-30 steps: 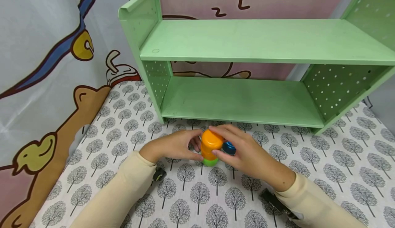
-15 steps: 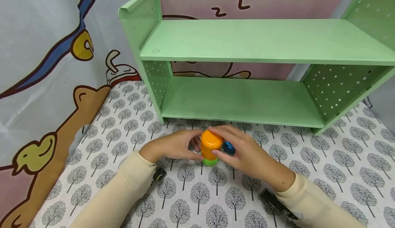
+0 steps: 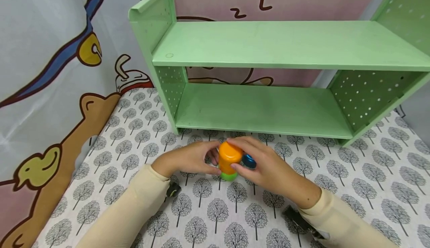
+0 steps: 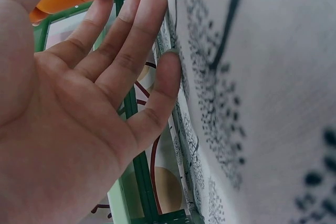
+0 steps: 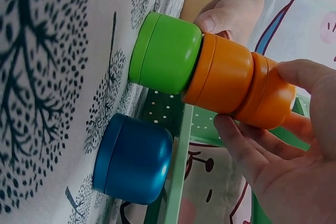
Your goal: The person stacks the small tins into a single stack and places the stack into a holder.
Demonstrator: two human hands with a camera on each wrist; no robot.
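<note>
A stack of small round-shouldered canisters stands on the cloth between the two hands. At the bottom is a green canister [image 5: 165,53], with an orange canister [image 5: 223,74] on it and a second orange canister [image 5: 270,95] on top. My right hand [image 3: 268,164] holds the top one between thumb and fingers. My left hand [image 3: 189,157] curves loosely around the stack's left side, its thumb tip right by the seam between green and orange. In the left wrist view its fingers [image 4: 126,61] are extended and relaxed. A blue canister [image 5: 134,158] stands apart, partly behind my right hand in the head view.
A green two-tier metal shelf [image 3: 265,108] with perforated sides stands just behind the stack. The table has a tree-print cloth [image 3: 215,218]. Cartoon-printed curtains [image 3: 67,102] hang at the left and back.
The top orange canister has shifted slightly to the left and now sits more squarely over the one beneath. Both hands have stayed almost in place.
</note>
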